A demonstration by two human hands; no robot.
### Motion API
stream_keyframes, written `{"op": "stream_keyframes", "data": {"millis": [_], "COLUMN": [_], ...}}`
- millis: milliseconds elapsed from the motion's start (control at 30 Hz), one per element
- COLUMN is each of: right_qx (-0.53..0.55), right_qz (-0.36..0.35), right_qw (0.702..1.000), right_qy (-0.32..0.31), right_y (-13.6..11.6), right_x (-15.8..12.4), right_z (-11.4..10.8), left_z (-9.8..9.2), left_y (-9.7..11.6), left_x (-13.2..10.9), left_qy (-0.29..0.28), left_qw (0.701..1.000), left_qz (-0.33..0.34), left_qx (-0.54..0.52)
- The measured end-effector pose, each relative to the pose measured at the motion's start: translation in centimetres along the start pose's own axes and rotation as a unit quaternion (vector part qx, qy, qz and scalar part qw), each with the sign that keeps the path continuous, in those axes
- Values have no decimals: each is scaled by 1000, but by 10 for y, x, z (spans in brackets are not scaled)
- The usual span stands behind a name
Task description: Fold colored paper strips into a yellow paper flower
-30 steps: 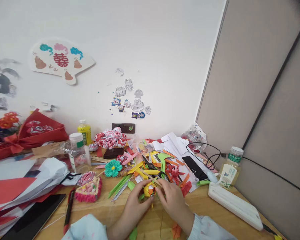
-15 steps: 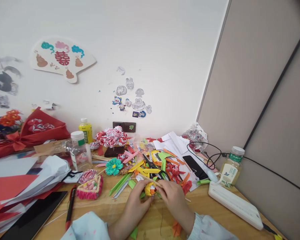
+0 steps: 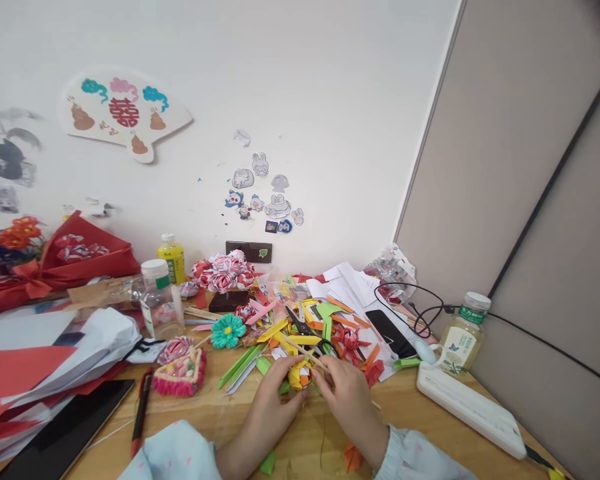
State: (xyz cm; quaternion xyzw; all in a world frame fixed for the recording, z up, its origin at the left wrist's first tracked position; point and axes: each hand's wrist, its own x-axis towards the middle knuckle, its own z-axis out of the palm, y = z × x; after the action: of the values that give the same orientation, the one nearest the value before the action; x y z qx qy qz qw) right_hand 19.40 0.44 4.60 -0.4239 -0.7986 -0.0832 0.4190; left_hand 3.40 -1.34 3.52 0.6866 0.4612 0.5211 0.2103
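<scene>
Head view: a yellow-and-orange paper flower [image 3: 299,375] sits low over the wooden table [image 3: 215,413], near its front edge, caught between both hands. The left hand [image 3: 270,408] curls its fingers against the flower's left side, thumb and fingertips closed on it. The right hand [image 3: 349,393] presses in from the flower's right, fingertips pinched together on its folds. A thin wooden stick [image 3: 304,353] slants up and away from the flower to the left, its lower end at the right hand's fingertips. Pale blue sleeves cover both forearms below the flower.

Just behind the flower lie black scissors [image 3: 304,328] amid yellow, orange and green paper strips. Behind and to the right of the flower lies a red paper flower [image 3: 348,339], and farther that way a black phone [image 3: 390,333]. Green folded strips [image 3: 241,366] lie just left of the flower, with a teal paper flower [image 3: 227,331] behind them. Farther left of the flower are a pink-fringed paper basket [image 3: 181,373] and a red pen [image 3: 141,408]. Well to the right of the flower stand a drink bottle [image 3: 463,340] and a white power strip [image 3: 470,409]. Far behind the flower, by the wall, a cluster of pink-and-red paper roses [image 3: 223,273] stands beside a yellow bottle [image 3: 172,259]. An orange paper scrap [image 3: 352,457] lies in front of the flower, under the right wrist.
</scene>
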Motion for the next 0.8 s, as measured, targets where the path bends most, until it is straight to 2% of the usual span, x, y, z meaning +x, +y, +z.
{"op": "stream_keyframes", "data": {"millis": [800], "right_qx": [-10], "right_qz": [-13], "right_qw": [1000], "right_qy": [-1], "right_y": [-4], "right_x": [-1], "right_z": [1], "left_z": [-1], "left_y": [2], "left_x": [1], "left_qy": [16], "left_qw": [1000], "left_qz": [2], "left_qx": [-4]}}
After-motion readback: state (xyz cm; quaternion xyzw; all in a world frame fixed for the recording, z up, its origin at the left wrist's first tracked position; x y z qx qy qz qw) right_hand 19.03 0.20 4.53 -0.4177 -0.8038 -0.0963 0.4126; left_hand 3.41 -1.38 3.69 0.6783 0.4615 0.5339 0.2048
